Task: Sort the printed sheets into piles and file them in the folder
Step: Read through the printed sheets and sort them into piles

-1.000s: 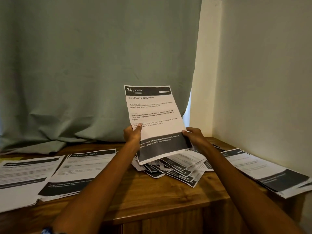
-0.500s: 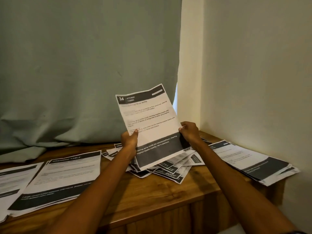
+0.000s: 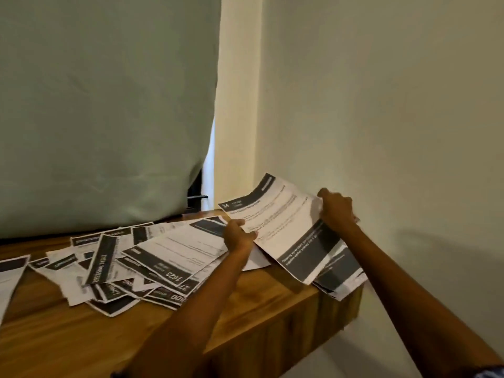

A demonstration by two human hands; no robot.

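Where the fingers (image 3: 331, 199) of the right hand (image 3: 336, 210) curl over the sheet's far edge and the left hand (image 3: 238, 236) pinches its near edge, the printed sheet (image 3: 289, 230) is held by both. One second ago it stood upright in front of the curtain, being read; it now lies tilted low over the right end of the table (image 3: 245, 309), directly above the pile by the wall (image 3: 342, 276). Whether it touches that pile cannot be told.

Judgement: the sheet has been read and assigned (its header carries a number ending in 4), and it is being laid on the right-hand pile. Release has not occurred.

To the left, the loose heap of unsorted sheets (image 3: 141, 263) lies fanned across the table, with another sheet at the far left edge (image 3: 9, 279). No folder is in view. Sorting looks far from finished; filing not begun.
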